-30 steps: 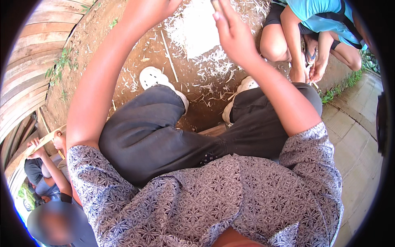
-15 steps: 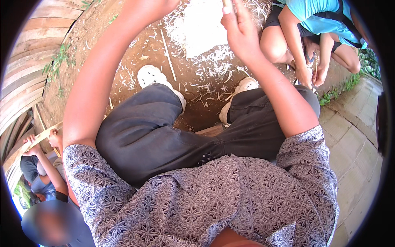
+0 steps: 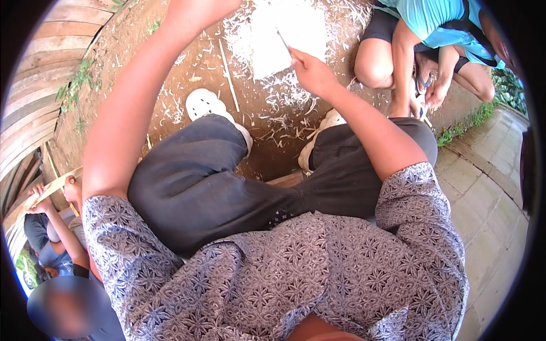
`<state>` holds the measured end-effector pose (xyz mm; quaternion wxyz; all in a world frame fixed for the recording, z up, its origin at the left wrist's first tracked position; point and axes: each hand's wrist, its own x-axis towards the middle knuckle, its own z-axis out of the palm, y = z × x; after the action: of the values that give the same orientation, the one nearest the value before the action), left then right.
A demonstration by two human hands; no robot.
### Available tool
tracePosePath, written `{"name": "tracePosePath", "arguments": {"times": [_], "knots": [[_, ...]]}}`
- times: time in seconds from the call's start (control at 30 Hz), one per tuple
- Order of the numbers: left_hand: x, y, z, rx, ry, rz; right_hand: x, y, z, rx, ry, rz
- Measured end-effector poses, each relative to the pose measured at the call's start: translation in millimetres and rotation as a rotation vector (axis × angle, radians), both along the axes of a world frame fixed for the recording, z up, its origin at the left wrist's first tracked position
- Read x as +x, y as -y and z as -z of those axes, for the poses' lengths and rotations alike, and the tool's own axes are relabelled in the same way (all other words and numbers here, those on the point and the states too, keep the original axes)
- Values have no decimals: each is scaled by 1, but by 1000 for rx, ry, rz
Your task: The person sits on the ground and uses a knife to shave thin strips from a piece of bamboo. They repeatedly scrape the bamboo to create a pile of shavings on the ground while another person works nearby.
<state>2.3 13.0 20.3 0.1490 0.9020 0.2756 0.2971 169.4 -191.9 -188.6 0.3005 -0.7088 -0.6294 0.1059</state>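
The right hand [image 3: 311, 71] is closed round a thin tool [image 3: 282, 40], fingers and thumb pressed together on its near end. The tool—probably a knife, though glare makes it hard to be sure—points away and leftward over a white sheet [image 3: 264, 59] on the ground. The left hand [image 3: 219, 7] lies at the upper edge, mostly cut off, so I cannot tell whether it is spread or pinching something.

Pale shavings [image 3: 293, 94] lie thick round the sheet and thinner over the brown soil [image 3: 170, 74]. A long pale strip [image 3: 229, 77] lies on the soil to the left of the sheet. Nearer are the person's white clogs [image 3: 206, 103], dark trousers [image 3: 187, 170] and patterned shirt [image 3: 318, 267], with a bit of brown wood [image 3: 287, 180] between the legs.

On the right a co-worker in a turquoise shirt [image 3: 421, 17] crouches with both hands low and close together—what they hold is too small to name. At the lower left another person grips a pale board [image 3: 54, 187] with both hands. A plank wall [image 3: 51, 57] curves along the left; grass [image 3: 466, 122] edges grey paving [image 3: 483, 193] on the right.
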Motion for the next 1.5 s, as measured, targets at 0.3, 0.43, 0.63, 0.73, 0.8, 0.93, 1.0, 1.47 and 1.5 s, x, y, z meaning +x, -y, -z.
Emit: {"name": "tracePosePath", "arguments": {"times": [0.3, 0.43, 0.63, 0.73, 0.8, 0.93, 1.0, 1.47, 1.5], "knots": [[-12, 7, 1, -92, -5, -60, -30, -26, -124, -149, -503, 145], [-10, 3, 2, -75, -9, -50, -25, -14, -74, -262, -379, -11], [-14, 6, -1, -51, -2, -63, -32, -33, -131, 91, -602, 36], [-7, 4, 1, -18, -3, -32, -13, -17, -54, -213, -317, -61], [-14, 3, 3, -15, -11, -35, -14, -31, -86, -290, -382, -27], [-14, 5, 3, -54, 3, -54, -27, -40, -140, 67, -555, 30], [-13, 5, 0, -77, -18, -71, -33, -24, -125, -201, -522, 70], [-9, -9, 20, -220, 121, -114, -21, -9, -54, -333, -340, -3], [-10, -13, 22, -226, 122, -101, -21, -16, -66, -316, -370, 28]]}}
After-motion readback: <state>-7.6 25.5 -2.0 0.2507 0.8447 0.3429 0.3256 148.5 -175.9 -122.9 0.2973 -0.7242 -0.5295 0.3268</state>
